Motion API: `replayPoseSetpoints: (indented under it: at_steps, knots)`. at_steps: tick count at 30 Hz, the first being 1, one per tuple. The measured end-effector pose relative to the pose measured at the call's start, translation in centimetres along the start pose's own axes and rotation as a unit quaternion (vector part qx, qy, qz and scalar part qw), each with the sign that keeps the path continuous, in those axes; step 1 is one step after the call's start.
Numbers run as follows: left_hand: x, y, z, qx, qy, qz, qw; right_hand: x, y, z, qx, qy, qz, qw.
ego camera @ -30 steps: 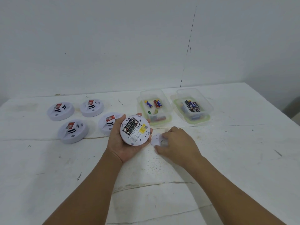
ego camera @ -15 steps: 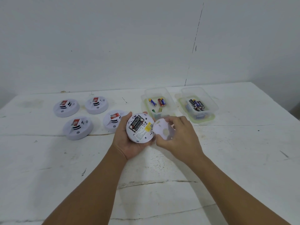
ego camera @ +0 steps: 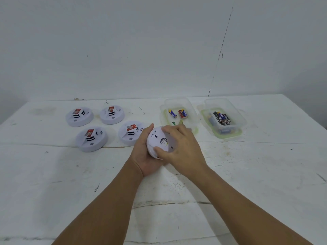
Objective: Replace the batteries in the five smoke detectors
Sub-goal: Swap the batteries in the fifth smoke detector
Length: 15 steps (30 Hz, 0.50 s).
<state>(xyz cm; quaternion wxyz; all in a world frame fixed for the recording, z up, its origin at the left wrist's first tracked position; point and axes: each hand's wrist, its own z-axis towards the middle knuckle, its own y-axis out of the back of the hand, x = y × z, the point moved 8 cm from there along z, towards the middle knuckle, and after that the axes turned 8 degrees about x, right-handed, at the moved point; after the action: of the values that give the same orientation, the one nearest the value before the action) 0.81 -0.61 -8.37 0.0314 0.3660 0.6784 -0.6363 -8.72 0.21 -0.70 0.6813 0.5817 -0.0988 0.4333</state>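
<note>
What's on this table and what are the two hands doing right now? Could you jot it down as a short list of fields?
Held item: one white smoke detector, back side up
Left hand: cradles the detector from below
Right hand: presses the round back cover onto the detector
Detectors on table: four, left of the hands
Left container: a few loose batteries
Right container: a cluster of dark batteries
Surface: white table
</note>
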Motion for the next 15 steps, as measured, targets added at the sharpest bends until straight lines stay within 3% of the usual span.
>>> replayPoseSetpoints:
  at_steps: [7,15]
  knots:
    - [0.06,-0.20,0.17,0.001,0.008,-0.002,1.000,-1.06,-0.12,0.38,0.020,-0.019,0.046,0.999]
    - [0.40,-0.09,0.31,-0.004,0.028,0.000,1.000,-0.99,0.57,0.96,0.043,-0.077,0.000,0.996]
